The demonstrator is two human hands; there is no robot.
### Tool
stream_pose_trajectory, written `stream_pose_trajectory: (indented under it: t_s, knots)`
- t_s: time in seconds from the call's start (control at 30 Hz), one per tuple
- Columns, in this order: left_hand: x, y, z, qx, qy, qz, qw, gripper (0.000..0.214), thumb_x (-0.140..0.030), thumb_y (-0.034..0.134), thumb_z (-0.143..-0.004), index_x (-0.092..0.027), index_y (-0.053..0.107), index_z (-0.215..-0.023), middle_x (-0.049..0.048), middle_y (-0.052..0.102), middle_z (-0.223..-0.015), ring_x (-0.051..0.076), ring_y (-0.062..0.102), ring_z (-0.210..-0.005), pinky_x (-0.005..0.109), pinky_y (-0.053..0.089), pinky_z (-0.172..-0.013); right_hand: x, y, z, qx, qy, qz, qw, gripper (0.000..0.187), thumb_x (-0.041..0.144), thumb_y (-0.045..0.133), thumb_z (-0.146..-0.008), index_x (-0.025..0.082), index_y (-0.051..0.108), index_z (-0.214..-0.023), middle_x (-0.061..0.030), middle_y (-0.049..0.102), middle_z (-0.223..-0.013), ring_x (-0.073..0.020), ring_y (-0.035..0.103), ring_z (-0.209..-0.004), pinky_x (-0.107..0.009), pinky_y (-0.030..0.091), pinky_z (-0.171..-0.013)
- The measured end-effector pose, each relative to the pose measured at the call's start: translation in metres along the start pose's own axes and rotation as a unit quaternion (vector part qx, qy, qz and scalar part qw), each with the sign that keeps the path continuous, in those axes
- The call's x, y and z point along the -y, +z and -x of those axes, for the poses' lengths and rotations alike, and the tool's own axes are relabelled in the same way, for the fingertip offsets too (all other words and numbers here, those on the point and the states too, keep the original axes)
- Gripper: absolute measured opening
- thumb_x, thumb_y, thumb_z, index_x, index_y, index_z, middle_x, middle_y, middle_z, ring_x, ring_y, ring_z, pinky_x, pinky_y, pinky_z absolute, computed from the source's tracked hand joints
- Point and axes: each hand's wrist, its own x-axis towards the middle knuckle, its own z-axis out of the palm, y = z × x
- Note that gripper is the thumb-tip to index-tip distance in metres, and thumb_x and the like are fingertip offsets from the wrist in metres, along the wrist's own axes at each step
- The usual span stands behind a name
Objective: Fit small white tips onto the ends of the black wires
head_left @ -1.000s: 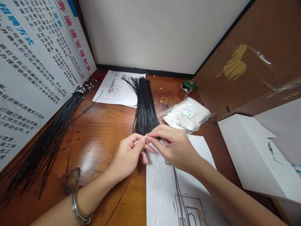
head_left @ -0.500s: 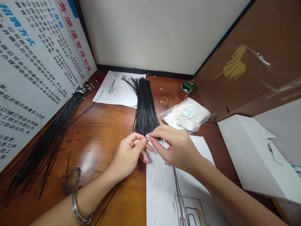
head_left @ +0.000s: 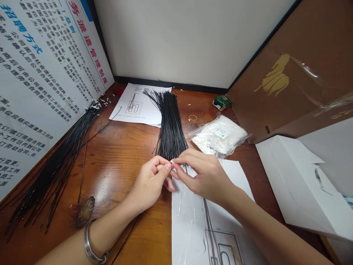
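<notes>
My left hand [head_left: 154, 180] is closed in a pinch on the end of a thin black wire [head_left: 125, 241], whose length shows below the forearm; the gripped end is hidden by my fingers. Thumb and forefinger of my right hand [head_left: 205, 171] pinch a tiny white connector [head_left: 171, 161]. The fingertips of both hands meet there, and I cannot tell whether the wire is inside the connector. Just beyond them lies a thick bundle of black wires [head_left: 172, 125]. A clear bag of small white pieces [head_left: 220, 135] rests behind my right hand.
Several black wires with white ends [head_left: 63, 158] lie along the printed board at left. A drawing sheet [head_left: 190, 228] is under my right arm, another paper [head_left: 132, 105] farther back. A green tape measure [head_left: 222, 102], rubber band [head_left: 192, 118] and white box [head_left: 298, 184] are at right.
Both hands stay nearly in place. My right fingers have shifted very slightly at the white connector, against the left fingertips.
</notes>
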Motion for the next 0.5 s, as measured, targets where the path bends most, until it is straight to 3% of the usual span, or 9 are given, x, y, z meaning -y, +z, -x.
stream_pose_trajectory:
  t_s: [0.5]
  knots:
    - [-0.0018, 0.0005, 0.0014, -0.007, -0.005, 0.007, 1.000, 0.023, -0.034, 0.061, -0.082, -0.014, 0.053, -0.074, 0.0010, 0.063, -0.060, 0.011, 0.058, -0.049, 0.023, 0.048, -0.051, 0.0003, 0.0005, -0.0002, 0.002, -0.016, -0.006, 1.000, 0.014, 0.014, 0.054, -0.084, 0.017, 0.063, -0.073, -0.0026, 0.064, -0.063, -0.0119, 0.055, -0.053, -0.025, 0.041, -0.044]
